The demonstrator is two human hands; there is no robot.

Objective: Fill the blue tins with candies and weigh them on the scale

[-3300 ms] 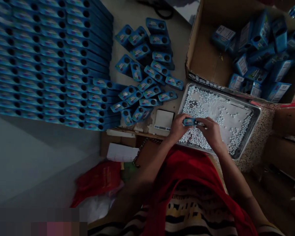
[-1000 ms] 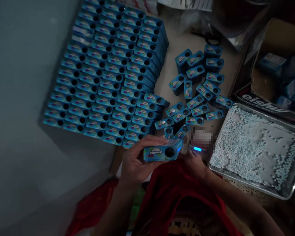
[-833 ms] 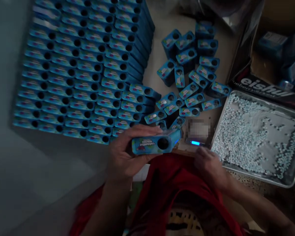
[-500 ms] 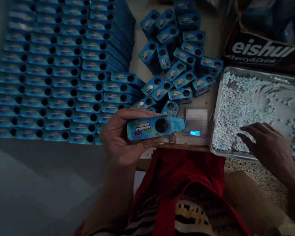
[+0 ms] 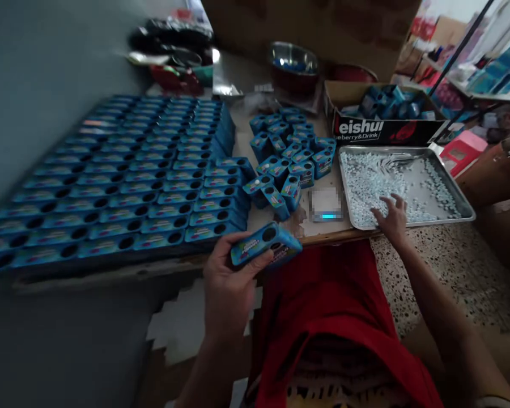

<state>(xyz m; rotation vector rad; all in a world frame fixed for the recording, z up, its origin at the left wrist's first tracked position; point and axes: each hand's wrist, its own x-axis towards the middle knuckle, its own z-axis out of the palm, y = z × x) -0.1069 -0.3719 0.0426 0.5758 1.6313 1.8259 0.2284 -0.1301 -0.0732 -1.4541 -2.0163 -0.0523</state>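
Note:
My left hand [image 5: 229,283] grips a small blue candy box [image 5: 253,248], tilted in front of the table edge. A dark round hole shows in the box's printed top. Over the near edge of a metal tray [image 5: 417,180] is my right hand [image 5: 394,220], its fingers bent and spread apart. Small pale blue and white candies [image 5: 368,177] lie thickly under and beside those fingers; I cannot tell whether the fingertips touch them. Between the hands sits a small scale [image 5: 327,205] with a lit blue display.
Tight rows of blue boxes [image 5: 153,187] cover the table's left side. Loose boxes [image 5: 291,150] stand in a cluster behind the scale. A black carton [image 5: 391,131] holding more blue packs is behind the tray, with a metal bowl [image 5: 293,59] farther back.
The view has tilted up and taken in more of the room. The box in my left hand has turned and tilts more. My right hand remains over the tray, fingers spread wider.

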